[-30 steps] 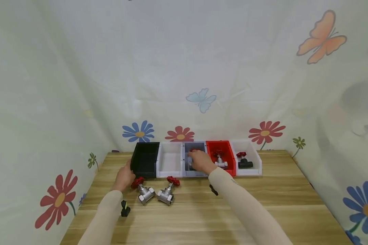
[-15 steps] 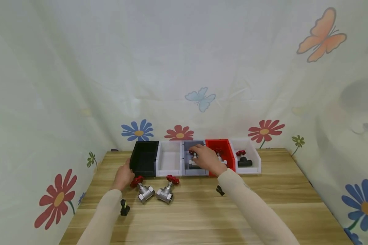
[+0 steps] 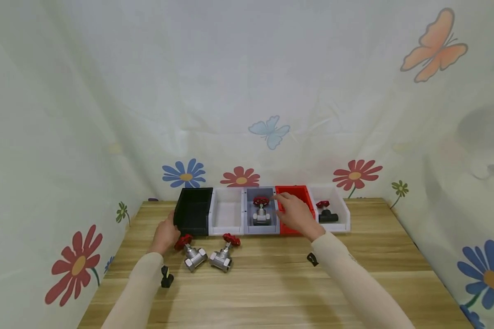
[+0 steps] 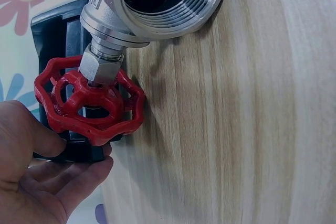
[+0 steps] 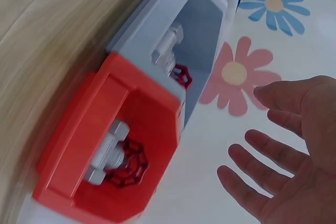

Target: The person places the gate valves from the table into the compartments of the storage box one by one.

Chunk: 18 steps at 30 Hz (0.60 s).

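My left hand (image 3: 165, 235) holds the outer side of the black bin (image 3: 194, 211), its thumb and fingers around the edge in the left wrist view. Right in front of that bin lies a steel valve (image 3: 195, 258) with a red handwheel (image 4: 100, 98). Beside it on the table is a second steel valve (image 3: 221, 260), also red-wheeled. My right hand (image 3: 296, 214) is empty, fingers spread, above the red bin (image 5: 152, 114). A steel valve (image 3: 261, 214) stands in the grey bin (image 3: 249, 228), wheel up. Another steel valve (image 5: 110, 156) sits in the red bin, hidden by my hand in the head view.
A white bin (image 3: 228, 232) stands between the black and grey ones. At the row's right end, a white bin (image 3: 346, 219) holds a black valve (image 3: 328, 216) with a red wheel. The bins line the back of the wooden table (image 3: 255, 292), against a flowered curtain (image 3: 238, 91).
My right hand has let go of the valve in the grey bin and moved right, over the red bin. My left hand stays at the black bin.
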Tool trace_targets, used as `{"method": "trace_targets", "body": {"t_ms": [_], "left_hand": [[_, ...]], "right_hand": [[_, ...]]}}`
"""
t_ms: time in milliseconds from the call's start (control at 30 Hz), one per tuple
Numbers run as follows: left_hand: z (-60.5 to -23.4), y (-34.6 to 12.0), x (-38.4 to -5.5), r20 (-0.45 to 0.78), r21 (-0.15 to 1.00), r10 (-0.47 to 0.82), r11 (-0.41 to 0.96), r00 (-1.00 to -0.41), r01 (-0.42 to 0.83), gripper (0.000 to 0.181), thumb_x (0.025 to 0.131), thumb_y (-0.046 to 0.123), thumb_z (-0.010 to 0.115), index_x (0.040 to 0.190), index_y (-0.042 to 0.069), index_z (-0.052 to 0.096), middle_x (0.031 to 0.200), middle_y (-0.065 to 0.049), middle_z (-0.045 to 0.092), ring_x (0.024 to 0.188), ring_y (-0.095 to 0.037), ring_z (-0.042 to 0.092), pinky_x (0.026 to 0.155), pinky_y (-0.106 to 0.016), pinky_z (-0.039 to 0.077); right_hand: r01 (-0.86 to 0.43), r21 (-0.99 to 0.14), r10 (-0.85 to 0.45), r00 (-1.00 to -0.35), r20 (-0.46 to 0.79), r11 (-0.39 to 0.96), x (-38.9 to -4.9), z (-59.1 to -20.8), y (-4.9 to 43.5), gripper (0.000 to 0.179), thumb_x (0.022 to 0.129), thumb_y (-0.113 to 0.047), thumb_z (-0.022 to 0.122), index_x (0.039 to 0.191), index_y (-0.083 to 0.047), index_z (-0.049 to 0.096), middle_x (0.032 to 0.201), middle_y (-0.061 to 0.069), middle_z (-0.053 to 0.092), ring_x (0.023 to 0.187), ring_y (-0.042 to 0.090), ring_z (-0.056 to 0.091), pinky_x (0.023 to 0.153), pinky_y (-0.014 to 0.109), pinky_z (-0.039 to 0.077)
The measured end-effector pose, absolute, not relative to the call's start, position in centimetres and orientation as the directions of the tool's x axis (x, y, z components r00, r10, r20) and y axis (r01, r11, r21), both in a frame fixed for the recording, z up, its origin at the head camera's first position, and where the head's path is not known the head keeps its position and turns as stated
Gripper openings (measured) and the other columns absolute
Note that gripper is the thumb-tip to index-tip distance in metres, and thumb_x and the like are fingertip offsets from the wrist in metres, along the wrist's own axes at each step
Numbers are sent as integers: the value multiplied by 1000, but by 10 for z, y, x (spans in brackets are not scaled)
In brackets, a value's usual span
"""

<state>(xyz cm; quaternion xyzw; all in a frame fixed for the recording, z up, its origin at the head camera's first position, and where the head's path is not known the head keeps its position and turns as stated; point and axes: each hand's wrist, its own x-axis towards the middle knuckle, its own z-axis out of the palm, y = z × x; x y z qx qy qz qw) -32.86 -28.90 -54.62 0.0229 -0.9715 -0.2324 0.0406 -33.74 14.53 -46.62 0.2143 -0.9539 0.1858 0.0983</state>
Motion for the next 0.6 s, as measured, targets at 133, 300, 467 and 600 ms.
{"method": "trace_targets", "body": {"t_ms": [133,300,467,600], "left_hand": [[-546,-290,-329,65,459,-66,888,-996,-29,70,84,1,51,148,-10,26,116,-41,59,99,-51,62,90,-59,49],[-545,-288,-329,71,455,-71,890,-995,-31,71,83,1,52,148,-11,27,115,-41,60,99,-52,62,89,-59,49],[-545,-288,-329,77,453,-71,891,-994,-28,71,83,2,52,148,-10,27,114,-41,60,98,-52,62,89,-59,49],[-545,-288,-330,70,451,-66,892,-995,-28,70,84,2,51,148,-11,26,115,-41,59,99,-52,62,90,-59,49]], "right_hand": [[-435,-312,-349,-889,296,844,-338,-467,160,47,88,-19,70,133,-12,60,131,9,61,110,26,64,92,44,55],[-379,-342,-289,-913,287,860,-338,-464,180,47,90,-20,68,135,-13,58,131,10,60,111,29,63,94,48,53],[-328,-365,-237,-932,272,871,-341,-464,202,50,90,-21,67,138,-12,54,134,14,58,117,33,60,97,51,51],[-310,-369,-201,-931,304,876,-341,-468,223,51,91,-19,65,139,-10,53,135,16,56,105,33,64,86,49,55]]}}
